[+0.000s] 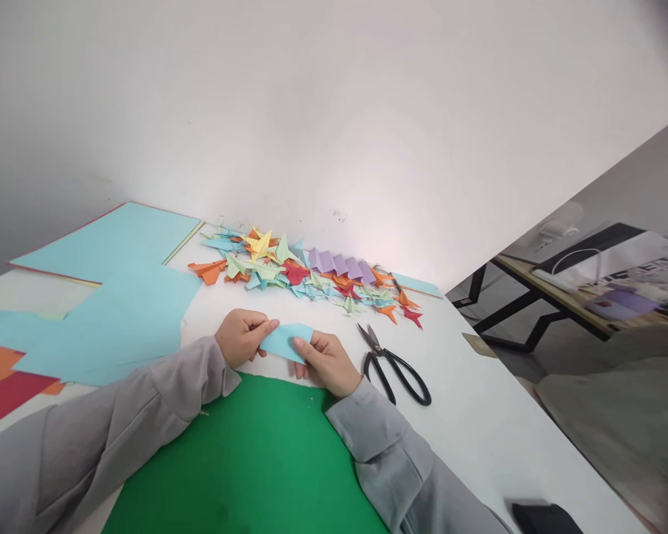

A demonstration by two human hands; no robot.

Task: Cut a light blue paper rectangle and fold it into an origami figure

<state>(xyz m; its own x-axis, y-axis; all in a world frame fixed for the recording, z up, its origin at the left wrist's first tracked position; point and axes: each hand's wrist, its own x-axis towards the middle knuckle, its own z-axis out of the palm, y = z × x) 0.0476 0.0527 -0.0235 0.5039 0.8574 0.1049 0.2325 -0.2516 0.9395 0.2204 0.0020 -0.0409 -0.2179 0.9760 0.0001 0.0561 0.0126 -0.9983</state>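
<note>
Blue folded paper [286, 341] is pinched between my left hand [243, 337] and right hand [327, 363], wrists resting near the green sheet [250, 460].

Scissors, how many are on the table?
1. The black scissors lie on the white table, just right of the right hand, which holds a light blue paper piece with the left hand.

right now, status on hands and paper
Left hand and right hand both pinching light blue paper piece. Scissors beside right hand, untouched.
</note>
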